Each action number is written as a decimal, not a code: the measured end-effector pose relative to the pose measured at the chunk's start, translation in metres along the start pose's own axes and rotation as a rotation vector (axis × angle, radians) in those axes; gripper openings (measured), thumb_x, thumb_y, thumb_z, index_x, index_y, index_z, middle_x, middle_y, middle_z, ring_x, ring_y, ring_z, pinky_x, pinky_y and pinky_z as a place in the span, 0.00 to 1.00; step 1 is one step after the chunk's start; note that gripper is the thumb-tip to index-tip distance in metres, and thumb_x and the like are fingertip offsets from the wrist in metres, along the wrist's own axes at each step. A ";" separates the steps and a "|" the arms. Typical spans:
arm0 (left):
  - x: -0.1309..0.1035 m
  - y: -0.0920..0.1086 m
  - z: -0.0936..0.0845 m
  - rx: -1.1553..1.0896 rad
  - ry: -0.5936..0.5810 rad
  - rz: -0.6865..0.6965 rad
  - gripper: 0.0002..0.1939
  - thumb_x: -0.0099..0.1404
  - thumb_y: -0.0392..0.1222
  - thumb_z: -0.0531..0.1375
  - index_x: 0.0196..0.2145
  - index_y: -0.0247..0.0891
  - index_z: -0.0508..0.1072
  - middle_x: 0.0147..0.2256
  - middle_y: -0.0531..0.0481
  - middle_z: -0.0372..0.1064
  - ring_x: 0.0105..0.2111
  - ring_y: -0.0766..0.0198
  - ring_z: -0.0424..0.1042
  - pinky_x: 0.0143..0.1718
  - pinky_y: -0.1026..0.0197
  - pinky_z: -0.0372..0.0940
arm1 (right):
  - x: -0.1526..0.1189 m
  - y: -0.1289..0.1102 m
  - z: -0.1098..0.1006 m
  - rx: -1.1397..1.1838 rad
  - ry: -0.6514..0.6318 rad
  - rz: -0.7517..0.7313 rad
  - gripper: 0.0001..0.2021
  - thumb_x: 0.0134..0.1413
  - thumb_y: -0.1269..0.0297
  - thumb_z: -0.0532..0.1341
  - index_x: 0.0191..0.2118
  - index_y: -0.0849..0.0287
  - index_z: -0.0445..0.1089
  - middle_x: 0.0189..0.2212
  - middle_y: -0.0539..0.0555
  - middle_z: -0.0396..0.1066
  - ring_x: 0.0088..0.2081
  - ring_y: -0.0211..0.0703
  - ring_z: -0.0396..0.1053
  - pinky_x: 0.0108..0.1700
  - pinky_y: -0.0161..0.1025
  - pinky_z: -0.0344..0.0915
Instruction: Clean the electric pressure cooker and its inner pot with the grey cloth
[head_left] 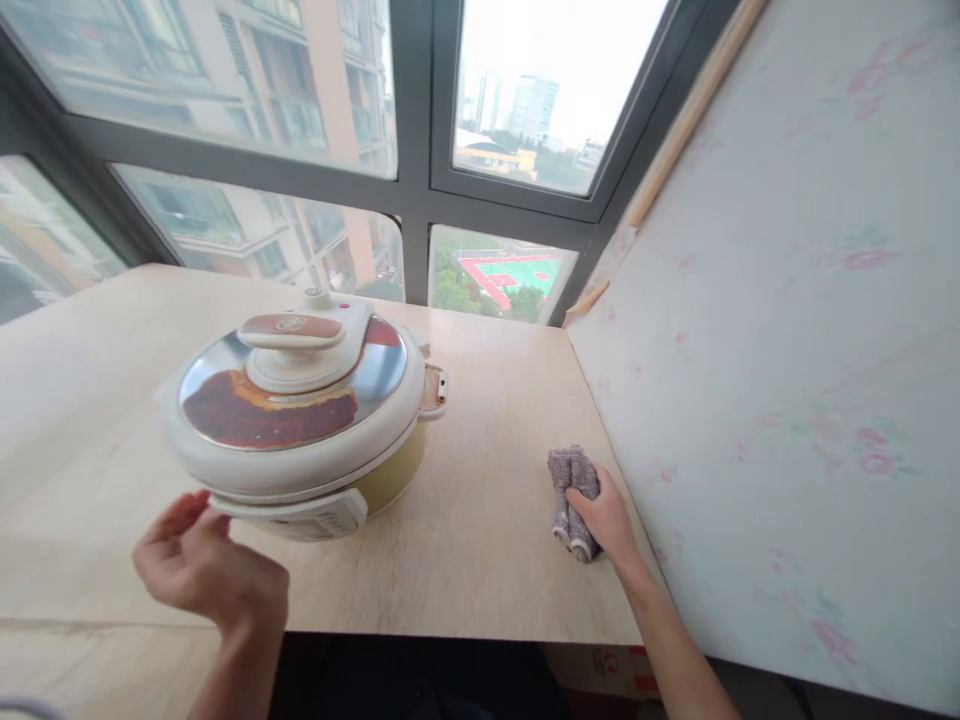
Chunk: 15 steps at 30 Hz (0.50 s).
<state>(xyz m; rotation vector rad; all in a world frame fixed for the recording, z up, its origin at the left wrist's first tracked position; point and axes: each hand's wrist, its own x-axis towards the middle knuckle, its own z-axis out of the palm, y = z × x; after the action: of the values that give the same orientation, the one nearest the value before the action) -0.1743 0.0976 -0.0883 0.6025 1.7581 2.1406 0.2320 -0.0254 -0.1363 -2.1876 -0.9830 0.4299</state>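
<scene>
A white and gold electric pressure cooker [390, 470] stands on the pale wooden surface, left of centre, its lid [300, 400] on. My left hand [206, 560] is at the cooker's lower left edge, fingers bent, fingertips near or touching the rim beside the control panel; whether they grip it cannot be made out. On the right, a folded grey-purple cloth [562, 490] lies on the surface. My right hand [606, 515] grasps it from the right side, thumb on top.
Windows with grey frames [510, 205] rise behind the wooden surface [480, 590]. A flowered wall [787, 350] bounds the right side. Below the front edge is a box [600, 668] with red marks.
</scene>
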 end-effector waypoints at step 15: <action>-0.115 0.096 -0.040 -0.102 -1.344 -0.330 0.58 0.51 0.64 0.71 0.71 0.41 0.52 0.64 0.36 0.62 0.65 0.38 0.60 0.64 0.41 0.58 | -0.116 -0.169 0.044 0.365 -0.059 -0.800 0.38 0.52 0.67 0.64 0.69 0.55 0.56 0.59 0.61 0.70 0.57 0.58 0.71 0.56 0.53 0.72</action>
<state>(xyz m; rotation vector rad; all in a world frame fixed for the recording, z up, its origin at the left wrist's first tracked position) -0.0916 -0.0116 -0.0152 1.2028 0.8581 1.0326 0.0428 -0.0124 -0.0457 -1.3215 -1.5604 0.2571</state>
